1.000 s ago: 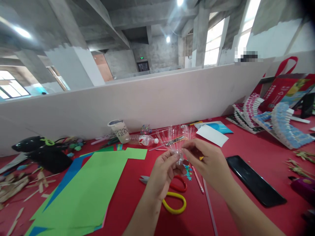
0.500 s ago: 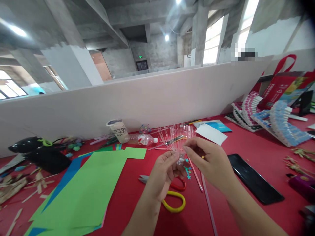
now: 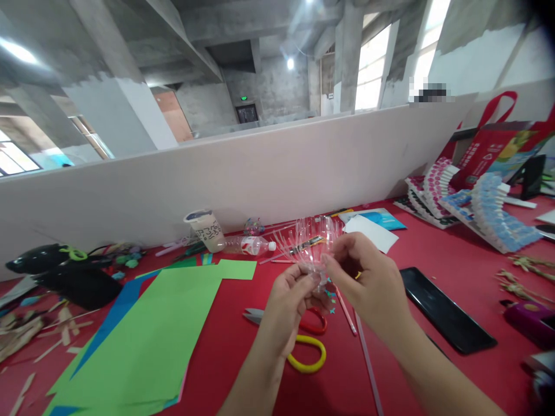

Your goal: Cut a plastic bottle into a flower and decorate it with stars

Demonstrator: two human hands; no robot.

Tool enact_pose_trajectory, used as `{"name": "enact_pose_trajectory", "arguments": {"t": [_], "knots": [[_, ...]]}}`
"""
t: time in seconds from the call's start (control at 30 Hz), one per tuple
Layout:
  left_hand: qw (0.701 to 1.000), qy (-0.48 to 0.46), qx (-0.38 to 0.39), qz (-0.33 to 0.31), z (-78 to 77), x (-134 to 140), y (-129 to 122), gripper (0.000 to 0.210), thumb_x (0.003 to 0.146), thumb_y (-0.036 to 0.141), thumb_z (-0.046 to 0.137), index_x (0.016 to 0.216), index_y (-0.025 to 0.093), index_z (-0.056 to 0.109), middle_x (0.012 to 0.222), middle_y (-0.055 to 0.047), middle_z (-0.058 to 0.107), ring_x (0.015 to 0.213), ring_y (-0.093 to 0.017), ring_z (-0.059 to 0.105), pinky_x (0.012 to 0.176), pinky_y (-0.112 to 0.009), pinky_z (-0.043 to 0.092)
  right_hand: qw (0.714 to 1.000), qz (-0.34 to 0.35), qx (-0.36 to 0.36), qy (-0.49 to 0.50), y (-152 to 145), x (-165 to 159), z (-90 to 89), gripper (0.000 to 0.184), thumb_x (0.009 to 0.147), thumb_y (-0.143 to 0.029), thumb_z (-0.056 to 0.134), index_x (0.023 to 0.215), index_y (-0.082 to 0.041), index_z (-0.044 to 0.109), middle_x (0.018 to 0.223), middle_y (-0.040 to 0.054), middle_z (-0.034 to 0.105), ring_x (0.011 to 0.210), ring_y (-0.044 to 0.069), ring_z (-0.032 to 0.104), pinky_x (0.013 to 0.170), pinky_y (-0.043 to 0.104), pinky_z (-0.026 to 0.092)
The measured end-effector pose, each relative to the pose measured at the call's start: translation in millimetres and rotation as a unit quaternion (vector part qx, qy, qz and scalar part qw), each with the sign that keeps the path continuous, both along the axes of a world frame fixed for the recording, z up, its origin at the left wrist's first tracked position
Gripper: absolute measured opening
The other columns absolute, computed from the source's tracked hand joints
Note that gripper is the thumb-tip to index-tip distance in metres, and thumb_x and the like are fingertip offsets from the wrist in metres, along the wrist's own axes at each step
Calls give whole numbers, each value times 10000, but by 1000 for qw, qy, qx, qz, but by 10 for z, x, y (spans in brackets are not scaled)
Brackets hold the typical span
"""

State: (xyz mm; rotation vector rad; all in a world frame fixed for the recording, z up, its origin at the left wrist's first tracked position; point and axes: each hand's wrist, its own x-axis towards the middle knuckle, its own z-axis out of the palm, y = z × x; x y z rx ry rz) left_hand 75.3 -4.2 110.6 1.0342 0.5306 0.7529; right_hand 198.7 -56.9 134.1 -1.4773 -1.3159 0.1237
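Between my hands is a clear plastic bottle top (image 3: 313,241), its body cut into many thin strips that fan upward and to the left. My left hand (image 3: 295,297) is closed round the neck end at the bottom. Thumb and fingers of my right hand (image 3: 362,271) pinch at the base of the strips on the right side. Just what the right fingertips grip is hard to make out. Below my left hand lie scissors (image 3: 307,353) with a yellow and a red handle, their blades partly hidden by the wrist. Small blue star shapes (image 3: 332,301) lie behind the fingers.
Green paper sheets (image 3: 160,323) cover the left. A plastic bottle (image 3: 247,245) and a paper cup (image 3: 203,229) stand or lie before the white partition (image 3: 260,173). A black phone (image 3: 446,309), a pencil (image 3: 346,309) and folded paper pieces (image 3: 489,211) are to the right.
The strips on the right now stand more upright and close together, while a few still spread left. My right fingers have shifted slightly at the strips' base. The whole view has shifted a little.
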Motion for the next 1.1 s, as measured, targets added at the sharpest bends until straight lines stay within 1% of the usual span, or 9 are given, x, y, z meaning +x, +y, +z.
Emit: {"name": "enact_pose_trajectory", "arguments": {"t": [0.1,0.17,0.33,0.53,0.63,0.73,0.87,0.93,1.1], "knots": [[1000,0,13,10,2,14,-23,115,809,225,597,840,136,530,686,-24,638,520,-112,589,518,-232,461,999,-28,18,3,-6,-28,-16,162,809,-197,571,838,-248,420,588,-91,529,471,80,507,455,178,394],[1000,-1,10,7,-3,20,-26,118,806,221,601,833,137,522,712,-30,646,524,-112,592,524,-233,462,999,-31,22,-10,-6,-35,-19,166,806,-192,570,849,-253,422,589,-93,535,480,82,516,461,182,391],[1000,0,23,8,-27,25,-7,128,811,232,595,863,130,535,707,-32,650,515,-109,591,525,-231,464,999,-18,19,-44,-16,-11,-24,113,832,-203,546,891,-260,468,604,-88,543,501,89,508,491,209,383],[999,1,47,21,-37,29,16,149,802,226,606,904,125,567,728,-36,659,530,-108,592,532,-229,474,999,10,13,-28,-35,-2,-24,168,819,-185,564,939,-262,474,616,-95,538,508,86,498,491,203,381],[998,7,65,27,-48,20,42,192,800,253,620,931,121,574,748,-42,663,543,-111,594,533,-232,479,999,14,24,-22,-42,-8,-6,240,811,-168,577,1005,-264,473,608,-107,503,498,77,469,492,188,379],[996,14,84,19,-62,6,62,206,799,268,628,934,124,569,717,-35,657,549,-117,594,542,-240,488,999,21,23,-28,-50,6,17,340,818,-168,570,1123,-273,464,597,-110,468,478,81,435,482,189,374],[993,40,105,19,-62,-7,70,201,790,270,639,902,124,558,640,-15,636,540,-120,588,545,-241,488,999,37,1,-40,-61,59,30,551,828,-188,544,1334,-286,348,636,-93,517,526,108,495,532,228,406],[992,54,113,25,-54,-10,73,207,792,276,637,904,124,551,634,-17,641,536,-117,586,546,-237,485,998,44,-6,-48,-67,83,31,606,817,-171,539,1367,-297,320,651,-88,532,556,117,512,554,241,414],[990,65,121,19,-40,-18,85,209,795,281,627,902,128,534,695,-40,672,538,-122,606,544,-236,485,997,51,-22,-54,-74,106,46,645,806,-172,553,1389,-284,303,608,-101,493,515,113,475,529,240,406]]}}
